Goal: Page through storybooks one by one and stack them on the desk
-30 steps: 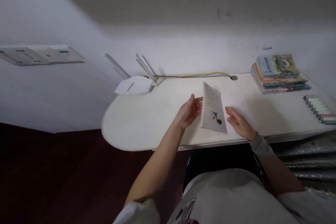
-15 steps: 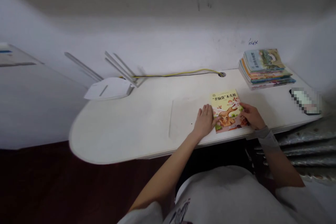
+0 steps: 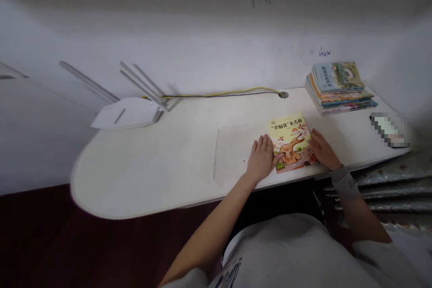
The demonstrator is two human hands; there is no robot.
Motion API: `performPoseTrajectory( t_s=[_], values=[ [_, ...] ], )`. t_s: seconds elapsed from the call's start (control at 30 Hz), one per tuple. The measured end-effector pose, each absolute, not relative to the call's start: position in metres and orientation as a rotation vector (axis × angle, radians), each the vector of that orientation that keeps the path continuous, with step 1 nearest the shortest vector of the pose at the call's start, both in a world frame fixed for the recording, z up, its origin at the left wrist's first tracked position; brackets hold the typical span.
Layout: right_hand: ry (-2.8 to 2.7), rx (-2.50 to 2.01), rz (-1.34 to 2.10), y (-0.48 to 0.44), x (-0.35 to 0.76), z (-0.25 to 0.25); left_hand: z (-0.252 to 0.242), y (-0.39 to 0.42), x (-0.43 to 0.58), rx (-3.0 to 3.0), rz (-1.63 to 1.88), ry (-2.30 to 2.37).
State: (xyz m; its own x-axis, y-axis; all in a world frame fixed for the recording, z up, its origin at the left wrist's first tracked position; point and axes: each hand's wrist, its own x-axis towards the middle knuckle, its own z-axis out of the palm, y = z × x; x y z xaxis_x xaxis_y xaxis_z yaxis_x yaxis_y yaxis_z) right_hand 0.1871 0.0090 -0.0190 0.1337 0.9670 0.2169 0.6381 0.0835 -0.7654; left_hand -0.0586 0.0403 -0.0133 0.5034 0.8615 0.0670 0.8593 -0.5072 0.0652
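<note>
A yellow picture book [image 3: 290, 139] with a brown tree-stump character on its cover lies closed on the white desk [image 3: 145, 166], near the front edge. My left hand [image 3: 261, 157] rests flat at the book's left side, its thumb over the lower left of the cover and its fingers stretched out on the desk. At the right edge of the book is my right hand [image 3: 322, 149], fingers extended and resting along that edge. Neither hand is gripping the book.
A stack of picture books [image 3: 340, 87] stands at the back right, with a phone [image 3: 389, 130] in front of it, its screen blurred. On the left sits a white router [image 3: 126, 113] with antennas. A yellow cable [image 3: 232, 92] runs along the wall to a desk hole [image 3: 284, 95].
My right hand's fingers have straightened and come off the cover to the book's right edge. The left hand stays in place. The view has shifted slightly.
</note>
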Motion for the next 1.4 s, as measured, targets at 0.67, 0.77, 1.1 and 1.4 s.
performPoseTrajectory(
  t_s=[0.67, 0.77, 1.1, 1.4],
  values=[
    [-2.065, -1.082, 0.608, 0.052, 0.086, 0.047, 0.000, 0.044, -0.104, 2.631, 0.223, 1.620],
    [-2.294, -1.320, 0.333, 0.050, 0.070, 0.044, -0.003, 0.046, -0.128, 2.538, 0.195, 1.727],
    [-2.409, -1.513, -0.046, 0.048, 0.021, 0.013, -0.006, 0.044, -0.126, 2.425, 0.281, 1.834],
    [-2.396, -1.552, 0.022, 0.051, 0.011, 0.009, -0.007, 0.043, -0.127, 2.404, 0.296, 1.844]
  ],
)
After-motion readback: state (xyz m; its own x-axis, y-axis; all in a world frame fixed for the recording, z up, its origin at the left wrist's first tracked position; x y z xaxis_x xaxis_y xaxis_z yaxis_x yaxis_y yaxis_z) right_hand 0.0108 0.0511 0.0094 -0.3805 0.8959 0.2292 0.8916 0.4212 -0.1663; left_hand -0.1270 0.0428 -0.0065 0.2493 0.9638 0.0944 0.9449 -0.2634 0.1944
